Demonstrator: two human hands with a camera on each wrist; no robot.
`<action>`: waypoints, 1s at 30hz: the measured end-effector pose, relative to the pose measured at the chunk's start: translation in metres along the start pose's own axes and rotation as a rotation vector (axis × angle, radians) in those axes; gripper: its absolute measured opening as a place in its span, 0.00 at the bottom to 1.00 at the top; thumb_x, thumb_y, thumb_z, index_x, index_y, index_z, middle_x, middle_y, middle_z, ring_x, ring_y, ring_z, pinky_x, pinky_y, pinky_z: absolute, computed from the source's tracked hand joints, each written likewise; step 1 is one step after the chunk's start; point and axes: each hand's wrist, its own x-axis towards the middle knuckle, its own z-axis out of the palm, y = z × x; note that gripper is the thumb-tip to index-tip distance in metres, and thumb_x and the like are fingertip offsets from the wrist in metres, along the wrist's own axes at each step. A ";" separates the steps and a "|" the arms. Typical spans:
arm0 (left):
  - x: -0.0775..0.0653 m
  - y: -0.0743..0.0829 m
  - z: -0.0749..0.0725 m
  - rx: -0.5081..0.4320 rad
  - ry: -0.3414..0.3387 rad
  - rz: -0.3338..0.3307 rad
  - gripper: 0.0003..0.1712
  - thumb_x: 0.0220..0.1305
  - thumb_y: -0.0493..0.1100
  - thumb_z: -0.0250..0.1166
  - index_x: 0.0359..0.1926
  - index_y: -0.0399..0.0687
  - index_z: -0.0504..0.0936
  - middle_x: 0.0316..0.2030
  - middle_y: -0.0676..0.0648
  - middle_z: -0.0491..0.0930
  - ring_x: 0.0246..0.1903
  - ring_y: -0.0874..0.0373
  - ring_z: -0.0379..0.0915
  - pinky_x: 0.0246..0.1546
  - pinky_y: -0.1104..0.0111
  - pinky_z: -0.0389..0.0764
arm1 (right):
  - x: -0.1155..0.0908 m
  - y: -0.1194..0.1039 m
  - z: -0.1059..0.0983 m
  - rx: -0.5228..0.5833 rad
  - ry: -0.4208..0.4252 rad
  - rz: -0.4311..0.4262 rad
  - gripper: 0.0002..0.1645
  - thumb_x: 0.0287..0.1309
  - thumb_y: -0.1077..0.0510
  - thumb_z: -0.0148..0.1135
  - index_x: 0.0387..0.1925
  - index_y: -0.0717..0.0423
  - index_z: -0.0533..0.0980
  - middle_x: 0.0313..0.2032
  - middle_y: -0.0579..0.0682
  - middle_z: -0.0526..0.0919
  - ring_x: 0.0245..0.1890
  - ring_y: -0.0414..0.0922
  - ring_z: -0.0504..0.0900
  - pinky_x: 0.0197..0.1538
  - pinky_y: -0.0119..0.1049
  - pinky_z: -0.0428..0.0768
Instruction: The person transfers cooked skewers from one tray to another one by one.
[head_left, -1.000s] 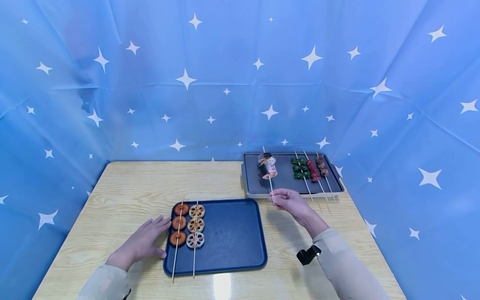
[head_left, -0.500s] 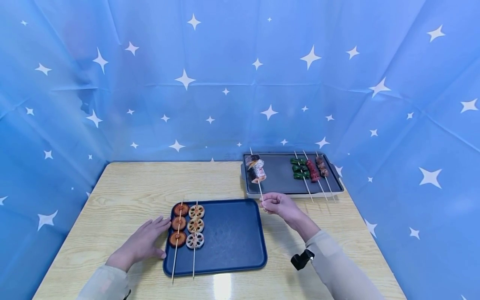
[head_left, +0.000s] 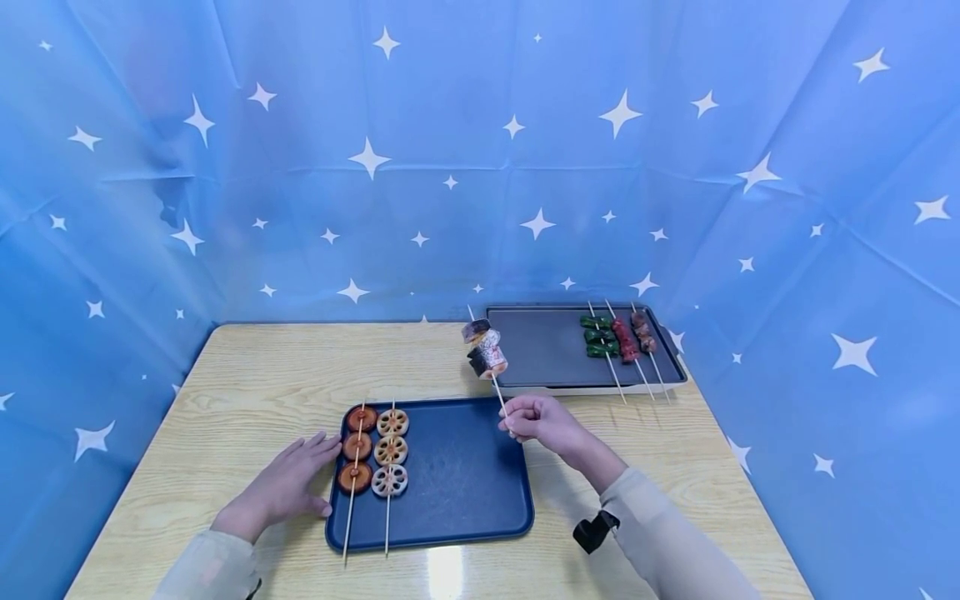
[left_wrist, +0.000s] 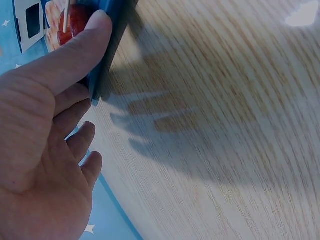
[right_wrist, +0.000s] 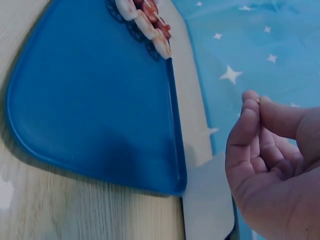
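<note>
In the head view my right hand [head_left: 546, 427] pinches the lower stick of a fish skewer [head_left: 489, 356], raised and tilted with its chunks pointing away. The skewer is over the gap between the grill plate and the blue tray [head_left: 465, 475]. In the right wrist view, thumb and fingertips of the right hand [right_wrist: 272, 160] meet at the stick's end; the chunks are hidden. My left hand [head_left: 279, 485] lies at the tray's left edge, fingers extended. The left wrist view shows the thumb of this left hand [left_wrist: 45, 130] against the tray rim [left_wrist: 111, 40].
On the tray's left side lie a skewer of brown round slices [head_left: 357, 447] and a lotus root skewer [head_left: 392, 451]. The dark grill plate [head_left: 536, 354] at the back right bears a green pepper skewer [head_left: 600, 337], a red meat skewer [head_left: 626, 340] and a brown meat skewer [head_left: 644, 332].
My right hand has carried the fish skewer left and nearer, from above the grill plate to its left front corner, beside the blue tray. The left hand has stayed put.
</note>
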 end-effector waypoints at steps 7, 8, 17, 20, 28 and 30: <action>0.001 -0.002 0.001 0.004 -0.005 -0.008 0.52 0.38 0.50 0.79 0.65 0.33 0.70 0.69 0.36 0.66 0.71 0.34 0.54 0.72 0.39 0.52 | -0.002 -0.002 0.012 -0.019 -0.036 -0.003 0.15 0.67 0.62 0.56 0.49 0.70 0.74 0.43 0.61 0.86 0.35 0.42 0.81 0.42 0.32 0.83; 0.001 -0.002 0.001 0.003 -0.007 -0.009 0.52 0.38 0.50 0.79 0.65 0.33 0.70 0.69 0.36 0.66 0.71 0.34 0.54 0.72 0.39 0.52 | -0.002 -0.002 0.013 -0.021 -0.041 0.000 0.14 0.67 0.62 0.56 0.48 0.69 0.74 0.42 0.60 0.86 0.36 0.43 0.82 0.42 0.33 0.83; 0.000 -0.001 0.000 -0.011 0.001 -0.006 0.52 0.38 0.50 0.78 0.65 0.33 0.70 0.69 0.36 0.66 0.71 0.34 0.53 0.72 0.39 0.51 | -0.004 0.003 0.031 -0.056 -0.090 0.010 0.10 0.65 0.64 0.56 0.44 0.67 0.77 0.40 0.61 0.87 0.34 0.41 0.83 0.41 0.32 0.85; 0.000 -0.001 0.000 -0.012 0.003 -0.005 0.52 0.38 0.50 0.78 0.65 0.34 0.70 0.69 0.36 0.66 0.71 0.34 0.53 0.72 0.39 0.51 | -0.005 0.005 0.037 -0.050 -0.115 0.021 0.09 0.65 0.65 0.56 0.42 0.67 0.77 0.39 0.61 0.87 0.33 0.39 0.82 0.41 0.33 0.86; 0.001 -0.002 0.001 -0.013 0.002 0.001 0.52 0.38 0.49 0.78 0.65 0.33 0.70 0.69 0.36 0.66 0.71 0.34 0.53 0.72 0.39 0.51 | -0.012 0.017 0.055 0.006 -0.183 0.027 0.08 0.63 0.69 0.55 0.41 0.71 0.77 0.36 0.61 0.87 0.29 0.37 0.81 0.37 0.30 0.85; 0.001 -0.002 0.001 -0.013 0.003 -0.001 0.52 0.38 0.49 0.78 0.65 0.33 0.70 0.69 0.36 0.66 0.71 0.34 0.53 0.72 0.39 0.51 | -0.014 0.020 0.060 0.024 -0.190 0.027 0.08 0.62 0.70 0.55 0.41 0.72 0.76 0.36 0.63 0.87 0.27 0.36 0.81 0.35 0.29 0.85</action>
